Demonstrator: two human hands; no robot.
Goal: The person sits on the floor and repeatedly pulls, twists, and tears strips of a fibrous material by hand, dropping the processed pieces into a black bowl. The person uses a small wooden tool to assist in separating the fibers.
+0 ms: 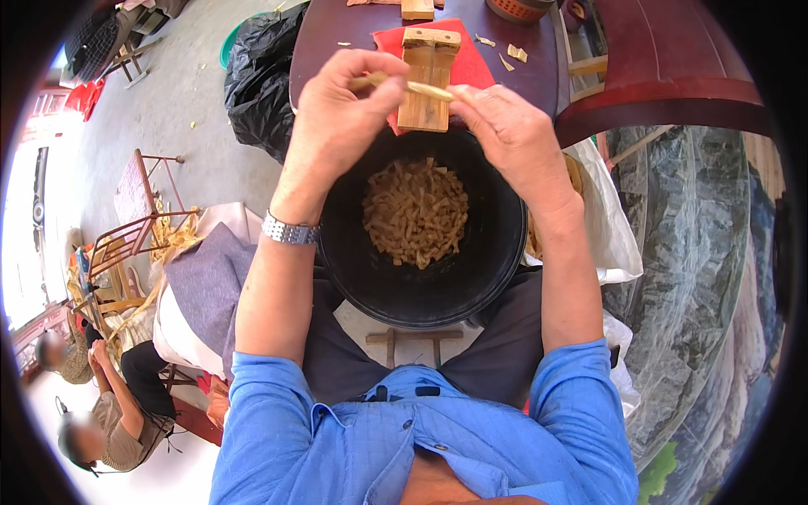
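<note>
A slender, pale yellow rolled strip [430, 91], perhaps dried plant matter, stretches between my two hands. My left hand [353, 104] pinches one end between thumb and fingers, and a steel watch band [290, 230] circles that wrist. The other end is in the fingertips of my right hand [512, 129]. Behind and below the strip is a wooden board [424, 115] with a raised crosspiece, lying on a red cloth [475, 62] at the table edge. Under my hands, between my knees, a black bucket [416, 300] holds a heap of short, light brown cut pieces [416, 214].
The dark red table [344, 31] carries scraps [516, 52] and a woven basket [521, 7]. A black plastic bag [262, 82] sits left of it; a white sack [606, 214] stands right of the bucket. Two seated people [123, 410] are at lower left, near a folding chair [142, 208].
</note>
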